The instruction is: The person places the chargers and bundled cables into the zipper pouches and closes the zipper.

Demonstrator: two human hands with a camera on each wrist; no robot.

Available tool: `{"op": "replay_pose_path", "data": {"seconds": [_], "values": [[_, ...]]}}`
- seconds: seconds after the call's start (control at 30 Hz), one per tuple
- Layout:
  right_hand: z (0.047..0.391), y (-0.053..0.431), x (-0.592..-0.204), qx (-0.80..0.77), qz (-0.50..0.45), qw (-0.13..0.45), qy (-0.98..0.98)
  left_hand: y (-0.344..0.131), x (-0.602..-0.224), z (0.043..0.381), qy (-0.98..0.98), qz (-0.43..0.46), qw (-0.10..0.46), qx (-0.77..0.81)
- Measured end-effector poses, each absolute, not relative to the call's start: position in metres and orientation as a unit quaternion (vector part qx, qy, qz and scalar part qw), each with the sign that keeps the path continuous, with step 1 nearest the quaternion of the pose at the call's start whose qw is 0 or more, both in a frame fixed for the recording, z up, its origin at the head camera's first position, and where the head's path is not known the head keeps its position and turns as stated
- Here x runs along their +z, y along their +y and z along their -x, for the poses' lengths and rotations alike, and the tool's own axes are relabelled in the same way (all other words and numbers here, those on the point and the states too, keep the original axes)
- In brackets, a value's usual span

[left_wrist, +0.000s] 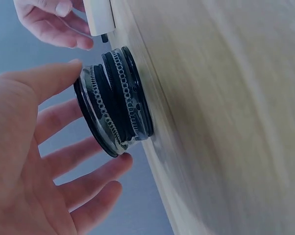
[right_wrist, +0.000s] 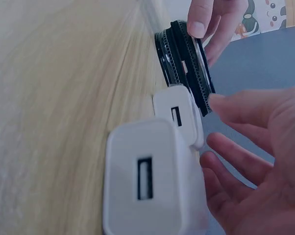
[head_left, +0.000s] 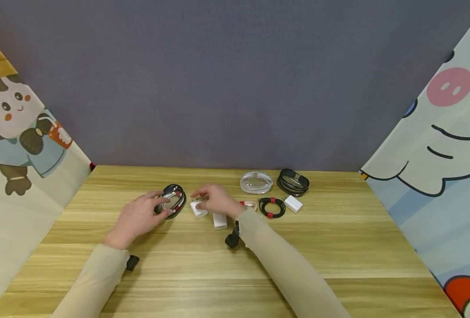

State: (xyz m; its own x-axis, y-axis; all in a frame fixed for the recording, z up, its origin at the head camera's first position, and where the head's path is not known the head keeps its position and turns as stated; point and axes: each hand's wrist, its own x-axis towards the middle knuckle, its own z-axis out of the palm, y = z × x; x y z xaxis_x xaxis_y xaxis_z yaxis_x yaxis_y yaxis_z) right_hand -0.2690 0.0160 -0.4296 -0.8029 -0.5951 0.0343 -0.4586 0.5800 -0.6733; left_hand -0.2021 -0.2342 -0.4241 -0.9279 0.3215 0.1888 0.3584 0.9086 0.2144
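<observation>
A round black zip case [head_left: 182, 199] with white cable and red ties showing in its top stands on the left of the table. My left hand [head_left: 141, 214] is at its left side, fingers spread and nearly straight. In the left wrist view the thumb tip meets the case's upper rim, and the index fingertip is hidden behind the case. To the right, my right hand [head_left: 220, 201] hovers over a white charger [head_left: 198, 210], fingers apart; contact is unclear. A second white charger [head_left: 219, 221] lies nearer me, with its USB port facing the right wrist camera [right_wrist: 145, 178].
Behind and right of my right hand lie a coiled white cable [head_left: 256, 191], a thicker black coil [head_left: 293, 189], a small black cable with red ties [head_left: 261, 206], a partly hidden white cable [head_left: 251, 204] and another white charger [head_left: 293, 204]. A grey partition [head_left: 227, 88] rises behind the table.
</observation>
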Motion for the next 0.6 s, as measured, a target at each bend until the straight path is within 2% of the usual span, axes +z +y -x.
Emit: {"op": "replay_pose_path", "data": {"seconds": [0.37,0.6], "values": [[0.2719,0.0234,-0.4372,-0.255,0.376,0.102,0.885,-0.2338,-0.4273,0.2041,-0.975,0.177,0.07,-0.119],[0.2726,0.0241,-0.4365,-0.271,0.347,0.136,0.887,-0.2329,-0.4281,0.204,-0.972,0.183,0.069,-0.128]]}}
